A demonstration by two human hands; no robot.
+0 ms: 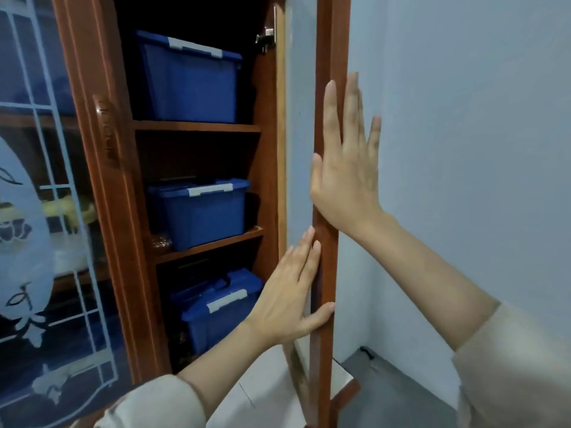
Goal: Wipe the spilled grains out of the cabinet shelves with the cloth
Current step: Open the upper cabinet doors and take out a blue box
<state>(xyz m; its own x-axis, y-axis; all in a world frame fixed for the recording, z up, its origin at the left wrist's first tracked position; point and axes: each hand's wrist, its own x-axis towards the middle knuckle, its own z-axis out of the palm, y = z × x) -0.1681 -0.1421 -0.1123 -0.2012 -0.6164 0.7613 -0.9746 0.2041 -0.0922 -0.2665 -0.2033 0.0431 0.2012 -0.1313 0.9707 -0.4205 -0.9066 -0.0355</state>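
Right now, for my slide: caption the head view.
Left hand and right hand rest on open cabinet door; blue bins shelved.

Shelves (197, 126) are blocked by blue bins (191, 84); room is left at 12 o'clock of the middle bin (200, 214), bounded at 3 o'clock by the door (332, 41).

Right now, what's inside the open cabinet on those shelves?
The cabinet holds three lidded blue bins, one per shelf: top bin, middle bin, bottom bin. A brownish patch, likely grains, lies left of the middle bin. Lids hide the bins' contents; the dark back is unreadable.
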